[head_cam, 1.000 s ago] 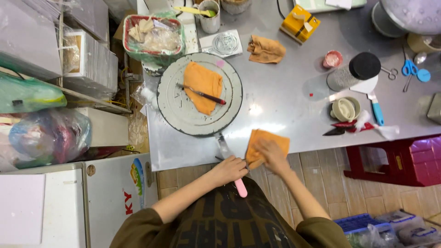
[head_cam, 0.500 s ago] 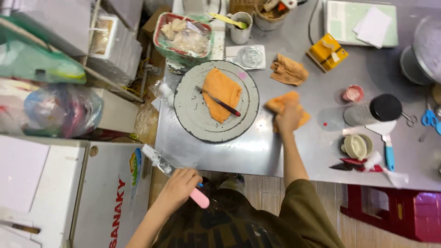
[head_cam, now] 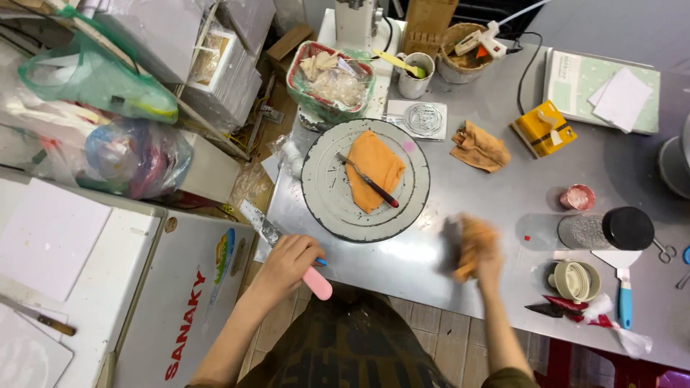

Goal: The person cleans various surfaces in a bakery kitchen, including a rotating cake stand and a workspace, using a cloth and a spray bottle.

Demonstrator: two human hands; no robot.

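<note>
Three orange cloths show: one blurred in the right hand (head_cam: 487,260), a cloth (head_cam: 476,243) gripped in its closed fingers; a second (head_cam: 374,169) spread on the round grey turntable (head_cam: 323,188) with a small knife (head_cam: 370,181) across it; a third (head_cam: 480,146) crumpled at about 2 o'clock from the turntable. The left hand (head_cam: 286,264) is wrapped shut around one pink-handled spatula (head_cam: 287,251), its blade pointing to 10 o'clock, out past the table's left edge. A second, blue-handled scraper (head_cam: 622,282) lies at 3 o'clock from the right hand, beside a white cup (head_cam: 575,280).

The surface is a steel table (head_cam: 496,201), smeared near the front. At 12 o'clock stand a basket (head_cam: 329,79), a mug (head_cam: 415,75) and a bowl (head_cam: 463,57); a yellow box (head_cam: 543,128) sits at 1 o'clock. Left of the table stand a white chest (head_cam: 194,302) and bagged shelves.

Bare steel lies between the turntable and the black-lidded jar (head_cam: 607,230); the right hand hangs over the front edge there.
</note>
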